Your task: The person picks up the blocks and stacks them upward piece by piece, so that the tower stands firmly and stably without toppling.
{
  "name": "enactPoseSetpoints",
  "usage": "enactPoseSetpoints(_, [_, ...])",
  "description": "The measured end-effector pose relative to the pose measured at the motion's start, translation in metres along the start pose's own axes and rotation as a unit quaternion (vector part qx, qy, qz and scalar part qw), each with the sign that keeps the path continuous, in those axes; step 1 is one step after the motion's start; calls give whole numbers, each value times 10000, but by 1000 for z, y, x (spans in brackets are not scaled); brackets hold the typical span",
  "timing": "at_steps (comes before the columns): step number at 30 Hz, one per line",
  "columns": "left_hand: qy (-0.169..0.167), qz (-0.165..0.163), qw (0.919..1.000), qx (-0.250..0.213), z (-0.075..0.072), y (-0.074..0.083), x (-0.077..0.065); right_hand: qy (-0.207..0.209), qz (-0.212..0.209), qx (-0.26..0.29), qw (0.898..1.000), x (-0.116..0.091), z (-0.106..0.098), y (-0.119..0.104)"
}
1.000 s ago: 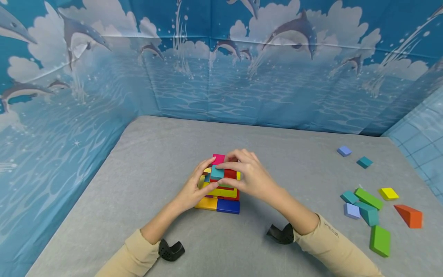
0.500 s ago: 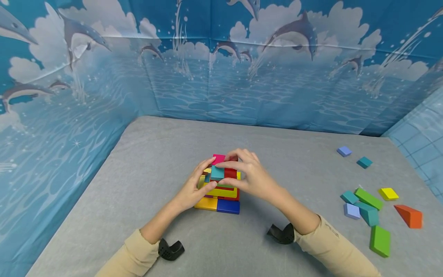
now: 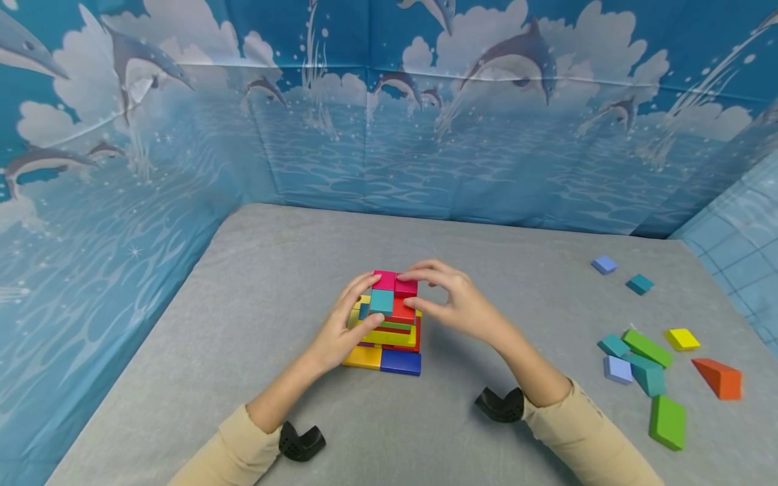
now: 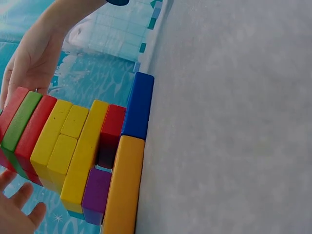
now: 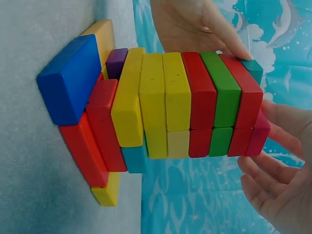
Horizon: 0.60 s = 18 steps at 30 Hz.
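A stepped tower of painted wooden blocks point(image 3: 389, 336) stands in the middle of the grey surface. On top, in the head view, a teal block point(image 3: 381, 301) is at the front left, with two pink blocks point(image 3: 384, 279) behind it. My left hand point(image 3: 337, 332) spans the tower's left side, its thumb tip at the teal block and its fingers by the left pink block. At the right side, my right hand point(image 3: 460, 307) has extended fingers at the right pink block and its thumb by a red block point(image 3: 402, 310). Layers of red, green point(image 5: 220, 90) and yellow blocks show in the right wrist view.
Loose blocks lie to the right, among them a green block point(image 3: 668, 423), an orange wedge point(image 3: 720, 379), a yellow block point(image 3: 682, 339) and a lilac block point(image 3: 618, 370). Farther back are a second lilac block point(image 3: 604, 264) and a teal one point(image 3: 640, 284). A dolphin-print curtain point(image 3: 389, 155) borders the surface.
My right hand has let go of the teal block and shifted right, uncovering the teal, red and right pink blocks on top. The left hand has stayed in place.
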<state>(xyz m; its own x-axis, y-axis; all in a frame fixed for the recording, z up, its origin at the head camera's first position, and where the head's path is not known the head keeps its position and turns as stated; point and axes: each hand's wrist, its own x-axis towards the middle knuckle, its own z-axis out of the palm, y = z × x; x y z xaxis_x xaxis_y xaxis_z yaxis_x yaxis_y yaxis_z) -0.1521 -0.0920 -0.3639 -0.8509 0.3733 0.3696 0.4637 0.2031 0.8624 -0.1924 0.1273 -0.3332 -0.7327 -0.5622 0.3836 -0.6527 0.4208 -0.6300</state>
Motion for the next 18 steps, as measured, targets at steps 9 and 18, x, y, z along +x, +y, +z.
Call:
enactPoseSetpoints(9, [31, 2, 10000, 11, 1, 2, -1, 69, 83, 68, 9999, 0, 3, 0])
enactPoseSetpoints(18, [105, -6, 9999, 106, 3, 3, -1, 359, -62, 110, 9993, -5, -14, 12])
